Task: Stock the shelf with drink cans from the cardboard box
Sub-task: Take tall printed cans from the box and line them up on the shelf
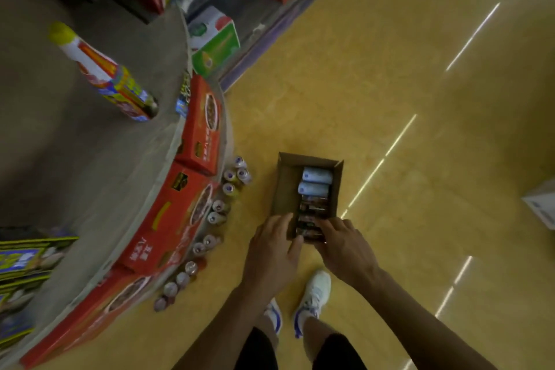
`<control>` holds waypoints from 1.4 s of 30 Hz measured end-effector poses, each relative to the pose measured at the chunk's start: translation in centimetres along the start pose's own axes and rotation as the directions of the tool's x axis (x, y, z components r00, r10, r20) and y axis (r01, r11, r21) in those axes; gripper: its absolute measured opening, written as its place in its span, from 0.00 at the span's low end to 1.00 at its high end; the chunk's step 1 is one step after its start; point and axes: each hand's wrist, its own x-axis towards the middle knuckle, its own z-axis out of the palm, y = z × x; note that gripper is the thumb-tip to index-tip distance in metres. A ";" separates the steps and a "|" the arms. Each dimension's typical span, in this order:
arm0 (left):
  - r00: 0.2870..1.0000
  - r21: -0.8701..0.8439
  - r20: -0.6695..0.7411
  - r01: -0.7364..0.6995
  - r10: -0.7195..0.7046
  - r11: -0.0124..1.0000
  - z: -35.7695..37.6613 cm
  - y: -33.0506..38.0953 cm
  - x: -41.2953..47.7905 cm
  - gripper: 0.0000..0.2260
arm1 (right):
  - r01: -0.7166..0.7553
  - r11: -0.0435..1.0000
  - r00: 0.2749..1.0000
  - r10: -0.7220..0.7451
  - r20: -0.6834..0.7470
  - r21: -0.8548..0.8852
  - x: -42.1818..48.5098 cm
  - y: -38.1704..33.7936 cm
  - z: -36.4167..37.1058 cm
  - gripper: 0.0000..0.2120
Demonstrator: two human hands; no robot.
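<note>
Box (282, 183) on floor (405, 129) near shelf (90, 174), cans (313, 189) lying inside. Left hand (274, 246) clasping box's near corner; right hand (342, 245) curled round nearest can (309, 233). Standing cans (216, 213) lining shelf base.

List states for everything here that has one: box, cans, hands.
Cardboard box: open, on the floor, partly filled.
Pale cans: two, on their sides at the box's far end.
Dark cans: lying in its near part.
Floor cans: upright, lined along the shelf.
Left hand: at the box's near left wall; grip unclear.
Right hand: fingers reaching into its near end; grip unclear.
</note>
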 end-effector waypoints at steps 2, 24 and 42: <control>1.000 0.005 0.028 0.003 -0.003 1.000 2.0 -1.3 2.3 0.24 | -0.034 0.999 0.999 0.034 -0.004 0.042 1.5 1.5 2.4 0.24; 0.962 0.202 0.219 -0.205 0.160 0.958 27.1 -24.3 31.1 0.27 | -0.005 0.994 0.882 0.057 0.469 -0.112 27.4 19.7 40.3 0.28; 0.938 0.247 0.343 -0.150 0.058 0.957 29.0 -26.8 34.0 0.31 | 0.347 0.834 0.804 -0.029 0.594 -0.429 31.8 21.0 45.8 0.29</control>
